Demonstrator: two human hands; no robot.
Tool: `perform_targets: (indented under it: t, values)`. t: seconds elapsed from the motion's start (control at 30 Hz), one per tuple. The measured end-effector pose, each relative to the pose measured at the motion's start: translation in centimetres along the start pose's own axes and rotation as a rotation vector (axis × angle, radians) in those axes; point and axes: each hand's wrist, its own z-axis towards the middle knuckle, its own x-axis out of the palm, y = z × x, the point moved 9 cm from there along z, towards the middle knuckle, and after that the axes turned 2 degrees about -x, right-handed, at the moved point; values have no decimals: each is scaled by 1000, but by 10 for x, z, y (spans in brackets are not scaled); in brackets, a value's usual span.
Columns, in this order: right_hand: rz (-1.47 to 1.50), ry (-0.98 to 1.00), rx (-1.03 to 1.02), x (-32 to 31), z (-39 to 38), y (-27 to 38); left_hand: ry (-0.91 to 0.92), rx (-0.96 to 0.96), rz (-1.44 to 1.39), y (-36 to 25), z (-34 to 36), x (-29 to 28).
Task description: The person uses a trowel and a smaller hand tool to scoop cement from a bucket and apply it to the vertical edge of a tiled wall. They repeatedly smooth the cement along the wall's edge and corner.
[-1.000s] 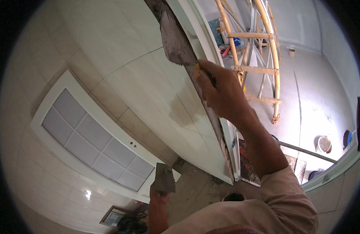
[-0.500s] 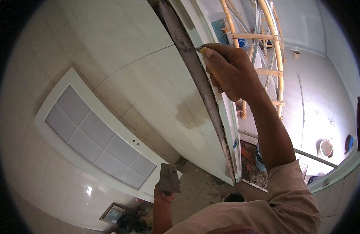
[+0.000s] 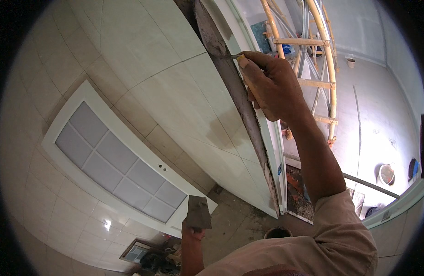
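Note:
High at the doorway, my right hand (image 3: 269, 85) is closed round a small pointing trowel (image 3: 242, 59), of which a yellow handle end and a bit of thin metal blade show. Its blade touches the grey mortar strip (image 3: 239, 99) that fills the gap between the tiled wall (image 3: 175, 92) and the white door frame (image 3: 277, 175). Most of the handle is hidden in my fist. Low in the middle, my left hand (image 3: 193, 230) grips a flat, dark rectangular board (image 3: 199, 211) by its lower edge, with a small grey lump on its face.
A white door with frosted panes (image 3: 120, 161) leans on the left tiled wall. A dark bucket (image 3: 277, 232) stands on the floor near my body. Beyond the doorway are a bamboo ladder (image 3: 332, 83), a white bucket (image 3: 386, 175) and rubble (image 3: 298, 195) by the threshold.
The view has shifted slightly. Both hands keep nearly the same places, the trowel still at the mortar strip and the board still held low.

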Motion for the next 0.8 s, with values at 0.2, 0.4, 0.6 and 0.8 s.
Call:
perform_targets:
  t: [0.2, 0.4, 0.6, 0.8]
  values:
    - [-112, -6, -136, 5, -5, 8, 193, 57, -13, -8, -2, 17]
    - [91, 148, 110, 17, -63, -11, 173, 32, -24, -8, 9, 7]
    - [108, 61, -61, -10, -5, -3, -38, -11, -100, 1, 20, -7]
    - [44, 130, -67, -8, 12, 6, -17, -13, -117, 0, 9, 9]
